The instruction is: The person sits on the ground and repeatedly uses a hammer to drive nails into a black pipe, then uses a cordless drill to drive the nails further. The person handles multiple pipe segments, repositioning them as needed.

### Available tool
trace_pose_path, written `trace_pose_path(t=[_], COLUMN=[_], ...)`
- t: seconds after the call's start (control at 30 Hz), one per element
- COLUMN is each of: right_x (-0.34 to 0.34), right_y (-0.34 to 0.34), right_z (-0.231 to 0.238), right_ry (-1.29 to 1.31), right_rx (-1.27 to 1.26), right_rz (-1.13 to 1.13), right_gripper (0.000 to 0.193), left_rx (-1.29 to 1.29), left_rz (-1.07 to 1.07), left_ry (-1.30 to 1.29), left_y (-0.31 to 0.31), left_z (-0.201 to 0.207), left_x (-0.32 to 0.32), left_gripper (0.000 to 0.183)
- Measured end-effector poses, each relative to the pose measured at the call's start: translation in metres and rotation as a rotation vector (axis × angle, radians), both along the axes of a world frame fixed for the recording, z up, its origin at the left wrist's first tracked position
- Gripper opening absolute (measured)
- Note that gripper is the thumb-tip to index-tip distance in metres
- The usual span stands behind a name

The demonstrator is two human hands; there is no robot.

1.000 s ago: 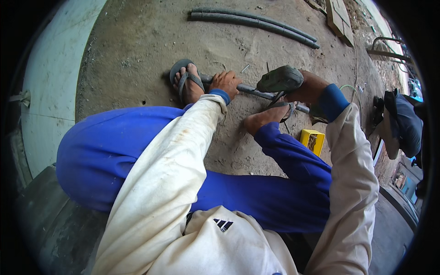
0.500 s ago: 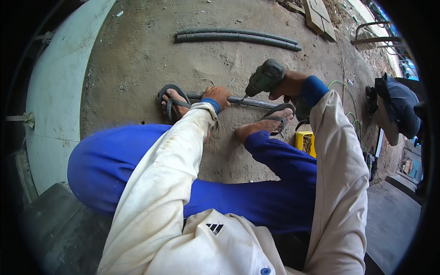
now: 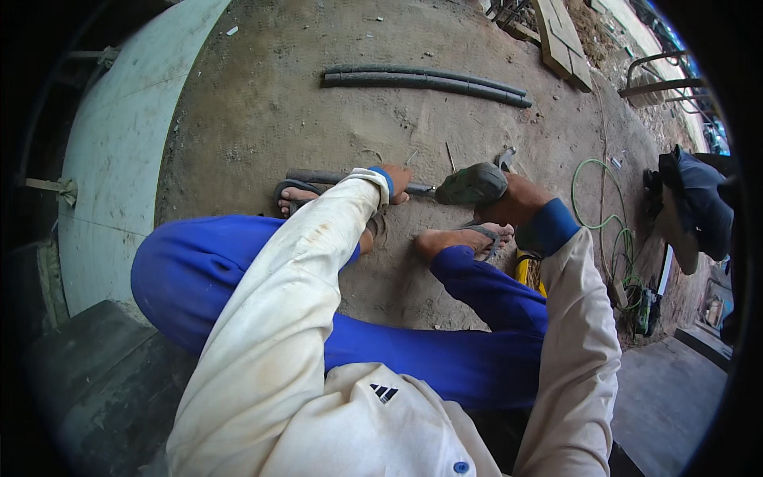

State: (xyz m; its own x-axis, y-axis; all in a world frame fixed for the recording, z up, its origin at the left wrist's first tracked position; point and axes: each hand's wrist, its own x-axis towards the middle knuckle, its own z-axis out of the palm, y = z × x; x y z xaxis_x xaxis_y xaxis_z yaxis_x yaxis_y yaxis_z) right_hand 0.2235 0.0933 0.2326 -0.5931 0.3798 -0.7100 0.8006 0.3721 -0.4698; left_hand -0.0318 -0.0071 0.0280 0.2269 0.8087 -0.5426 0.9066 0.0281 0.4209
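Note:
A dark grey pipe (image 3: pixel 318 176) lies crosswise on the ground between my sandalled feet. My left hand (image 3: pixel 396 183) is closed around its middle, fingers partly hidden by the cuff. A green and black power drill (image 3: pixel 470 184) is in my right hand (image 3: pixel 513 200), its grip wrapped by my fingers and largely hidden. The drill's front end points left at the pipe, just right of my left hand; whether the bit touches the pipe I cannot tell. Beyond the drill lie a hammer (image 3: pixel 505 157) and a thin metal rod (image 3: pixel 451 157).
Two dark pipes (image 3: pixel 425 82) lie side by side farther off. A pale panel (image 3: pixel 119 159) borders the left. Wooden planks (image 3: pixel 563 44) are at the far right. A green cable (image 3: pixel 577 187) coils on the right, and a yellow container (image 3: pixel 523 269) sits beside my right foot.
My right hand has lowered the drill and turned it from pointing down to pointing left along the pipe. My left hand still grips the pipe. The hammer has come into sight.

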Motion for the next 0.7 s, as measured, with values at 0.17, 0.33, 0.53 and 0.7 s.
trace_pose_path(t=[0.17, 0.33, 0.53, 0.7], right_x=[0.012, 0.063, 0.123, 0.141], right_y=[-0.005, -0.017, -0.062, -0.083], right_z=[0.006, 0.084, 0.148, 0.143], right_ry=[0.113, 0.445, 0.327, 0.305], right_rx=[0.257, 0.202, 0.364, 0.369], right_rz=[0.083, 0.045, -0.242, -0.369], right_gripper=[0.036, 0.040, 0.031, 0.025], left_rx=[-0.106, 0.209, 0.113, -0.080], left_rz=[-0.058, -0.260, -0.337, -0.299], left_ry=[0.038, 0.089, -0.033, -0.136], left_y=[0.003, 0.004, -0.006, -0.005], left_z=[0.003, 0.010, 0.040, 0.075], left_x=[0.003, -0.016, -0.008, -0.032], left_gripper=[0.054, 0.042, 0.040, 0.048])
